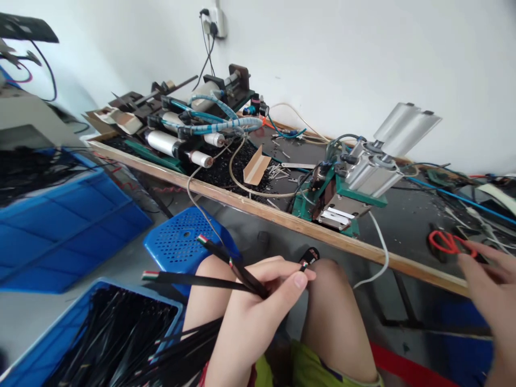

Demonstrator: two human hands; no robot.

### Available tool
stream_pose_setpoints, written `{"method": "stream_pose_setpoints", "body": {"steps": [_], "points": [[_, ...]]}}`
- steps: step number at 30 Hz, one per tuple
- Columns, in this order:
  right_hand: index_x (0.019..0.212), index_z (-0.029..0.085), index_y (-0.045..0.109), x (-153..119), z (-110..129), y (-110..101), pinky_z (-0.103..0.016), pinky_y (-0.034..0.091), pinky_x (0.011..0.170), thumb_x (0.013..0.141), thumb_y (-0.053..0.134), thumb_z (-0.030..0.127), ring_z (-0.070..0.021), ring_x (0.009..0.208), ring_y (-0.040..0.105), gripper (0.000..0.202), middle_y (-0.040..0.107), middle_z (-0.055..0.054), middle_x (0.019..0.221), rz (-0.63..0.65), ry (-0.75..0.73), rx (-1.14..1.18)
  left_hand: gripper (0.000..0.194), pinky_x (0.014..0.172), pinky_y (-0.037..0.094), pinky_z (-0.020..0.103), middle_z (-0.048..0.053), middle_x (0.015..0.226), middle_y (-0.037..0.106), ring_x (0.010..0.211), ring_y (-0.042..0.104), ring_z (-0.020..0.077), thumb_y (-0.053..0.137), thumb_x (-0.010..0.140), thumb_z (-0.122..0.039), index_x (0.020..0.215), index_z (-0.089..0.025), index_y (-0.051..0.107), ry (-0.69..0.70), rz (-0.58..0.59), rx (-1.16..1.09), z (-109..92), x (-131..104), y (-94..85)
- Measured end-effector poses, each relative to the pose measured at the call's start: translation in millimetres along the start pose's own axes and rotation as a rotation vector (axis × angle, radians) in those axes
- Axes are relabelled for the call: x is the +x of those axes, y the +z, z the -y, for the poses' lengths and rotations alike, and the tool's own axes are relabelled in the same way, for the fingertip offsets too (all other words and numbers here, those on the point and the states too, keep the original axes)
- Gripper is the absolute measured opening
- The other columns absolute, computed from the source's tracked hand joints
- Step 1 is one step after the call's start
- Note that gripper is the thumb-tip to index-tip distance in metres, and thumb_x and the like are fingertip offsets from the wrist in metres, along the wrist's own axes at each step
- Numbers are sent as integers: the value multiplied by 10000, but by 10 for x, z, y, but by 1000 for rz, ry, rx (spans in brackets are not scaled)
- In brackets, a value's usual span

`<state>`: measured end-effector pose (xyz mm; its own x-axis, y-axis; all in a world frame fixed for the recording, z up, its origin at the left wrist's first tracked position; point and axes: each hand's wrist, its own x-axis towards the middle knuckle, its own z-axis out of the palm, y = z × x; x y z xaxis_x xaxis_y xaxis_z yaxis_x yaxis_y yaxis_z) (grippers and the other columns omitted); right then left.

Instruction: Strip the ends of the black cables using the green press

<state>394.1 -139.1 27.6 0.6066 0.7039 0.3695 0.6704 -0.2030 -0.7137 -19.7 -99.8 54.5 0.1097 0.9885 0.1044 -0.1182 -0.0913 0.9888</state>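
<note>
My left hand [266, 301] is closed round several flat black cables [197, 279], above my knees. Their stripped ends, with red, white and green wires, stick out to the left. Between thumb and forefinger, the tip of one cable [304, 265] pokes out with its coloured wires showing. At the far right, my right hand [489, 285] is at a pair of scissors with red handles [443, 242] over the bench. Its thumb and fingers are apart around the scissors; the hand is somewhat blurred, and whether it bears on them is unclear. More black cables [189, 349] lie under my left forearm.
A wood-edged bench [242, 203] runs across, carrying a pneumatic press [355, 183] and a cylinder fixture [173, 134]. A blue crate [179, 309] of black cables, a larger blue bin [76, 226] and a blue stool [181, 231] stand at left. A white cable [382, 247] hangs over the edge.
</note>
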Motion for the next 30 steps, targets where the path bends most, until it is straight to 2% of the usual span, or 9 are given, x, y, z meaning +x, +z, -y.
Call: {"method": "stream_pose_setpoints", "body": {"steps": [2, 5, 7, 11, 17, 20, 22, 26, 30], "points": [[1224, 332, 849, -471, 356, 279, -435, 544, 670, 1040, 741, 601, -294, 785, 736, 343, 843, -126, 1034, 42, -40, -39, 137, 564, 455, 244, 64, 739, 793, 630, 623, 155, 849, 941, -281, 871, -269, 967, 3, -21, 6, -9, -2, 8], [1080, 295, 878, -1155, 956, 706, -367, 633, 734, 1021, 754, 538, -249, 814, 777, 279, 855, -91, 1109, 457, -167, 310, 124, 556, 463, 236, 53, 731, 799, 620, 630, 148, 864, 928, -261, 877, -301, 969, 21, -27, 40, -30, 7, 33], [1253, 279, 846, -1479, 1303, 916, -318, 631, 699, 1052, 730, 488, -193, 751, 747, 313, 836, -102, 1196, 723, -205, 539, 126, 570, 507, 234, 50, 741, 809, 632, 669, 155, 867, 915, -243, 875, -306, 968, 26, -12, 53, -39, 10, 55], [1067, 248, 807, -1772, 1666, 1087, -289, 553, 703, 1136, 585, 502, -180, 741, 668, 344, 775, -63, 939, 878, -193, 682, 106, 476, 495, 257, 55, 772, 828, 535, 626, 151, 868, 915, -256, 906, -289, 968, -23, -8, 51, -31, -27, 65], [865, 226, 713, -1926, 1508, 1058, -272, 429, 607, 1186, 459, 508, -142, 602, 566, 497, 601, -3, 677, 926, -225, 728, 122, 510, 497, 299, 76, 700, 794, 590, 660, 204, 877, 910, -287, 814, -264, 948, -47, 15, 91, -101, -66, 7], [879, 231, 759, -2056, 1326, 1120, -279, 492, 657, 1165, 534, 537, -161, 667, 615, 475, 669, -33, 756, 865, -94, 783, 124, 589, 499, 283, 68, 742, 786, 645, 636, 179, 865, 922, -243, 829, -256, 947, -30, -8, 60, -108, -56, -13], [969, 235, 809, -2119, 1175, 1254, -300, 540, 678, 1136, 581, 606, -167, 673, 636, 466, 736, -61, 853, 777, 109, 864, 134, 607, 450, 262, 44, 735, 714, 659, 563, 148, 832, 991, -281, 934, -254, 951, -19, -39, 8, -52, -56, -33], [1137, 180, 842, -2020, 818, 1675, -303, 438, 496, 893, 649, 965, -172, 529, 553, 844, 754, -83, 753, 622, 586, 782, 363, 550, 300, 248, -10, 786, 518, 631, 384, 113, 716, 1103, -518, 1315, -255, 850, 35, -52, -191, 127, -74, -71], [677, 156, 789, -1768, 563, 1846, -305, 350, 423, 618, 609, 1155, -149, 407, 449, 1016, 661, -111, 538, 914, 582, 433, 512, 521, 255, 232, -36, 869, 491, 568, 307, 66, 734, 1059, -637, 1399, -256, 700, -1, -89, -389, 196, -64, -17]]}}
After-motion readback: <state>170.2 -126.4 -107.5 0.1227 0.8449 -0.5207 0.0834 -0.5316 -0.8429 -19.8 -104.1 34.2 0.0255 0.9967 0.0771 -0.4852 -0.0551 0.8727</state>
